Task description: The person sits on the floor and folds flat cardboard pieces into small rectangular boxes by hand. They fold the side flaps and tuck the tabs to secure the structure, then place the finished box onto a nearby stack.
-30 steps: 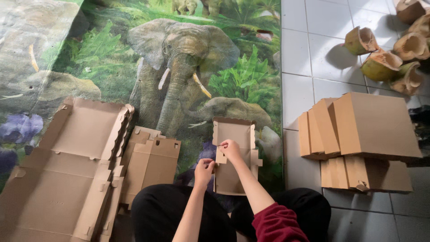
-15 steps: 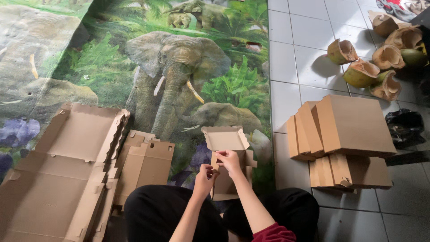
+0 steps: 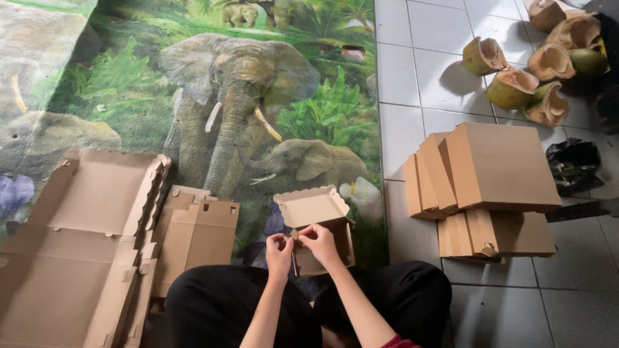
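Both forearms reach forward from the lap, wrists close together, over the near edge of the elephant-print mat. The left hand is curled, thumb and fingers pinched on the near-left corner of a small cardboard box. The right hand sits just beside it, fingers bent down and gripping the box's near wall. The two hands almost touch.

The box rests on the mat just in front of the person's knees, half-folded: its scalloped lid flap stands tilted up at the far side, and the tray part below it is open. Whether anything lies inside cannot be told; the hands cover most of it.

Left of the box, on the mat, lie flat unfolded cardboard blanks, and further left a larger stack of open blanks. Right of the box, off the mat on the white tiled floor, sits a pile of finished closed boxes, stacked and leaning on each other. Beyond that pile, well apart, are cut coconut husks, and a black plastic bag lies just right of the pile.
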